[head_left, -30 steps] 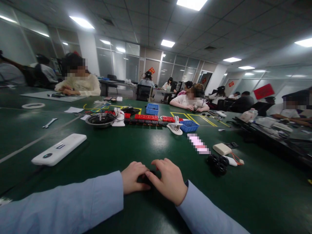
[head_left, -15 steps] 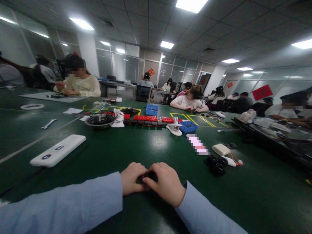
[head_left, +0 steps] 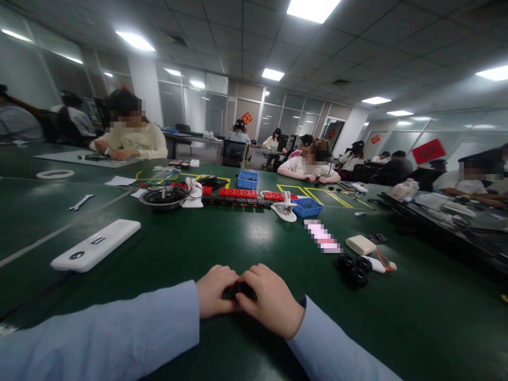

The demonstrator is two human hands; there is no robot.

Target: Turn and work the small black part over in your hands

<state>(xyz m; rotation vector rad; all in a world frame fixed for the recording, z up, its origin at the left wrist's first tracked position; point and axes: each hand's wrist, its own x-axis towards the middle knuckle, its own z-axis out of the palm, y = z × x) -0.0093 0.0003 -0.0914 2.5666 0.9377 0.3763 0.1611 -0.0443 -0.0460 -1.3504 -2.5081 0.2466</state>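
Bright rectangular ceiling lights point(head_left: 313, 8) over a glossy dark-green surface point(head_left: 186, 243) | left hand point(head_left: 217, 292) and right hand point(head_left: 270, 300) close together, fingers curled around a small black object point(head_left: 246, 289) between them, mostly hidden from me | clustered glossy black rings point(head_left: 353, 269) to their right | long white rounded case point(head_left: 105, 245) left

1 head-worn camera faces forward and down over the flat dark-green tabletop point(head_left: 186, 243), near the bare, blue-sleeved left hand point(head_left: 214, 291) and right hand point(head_left: 274, 302); its top catches the grey panelled ceiling point(head_left: 222, 32).
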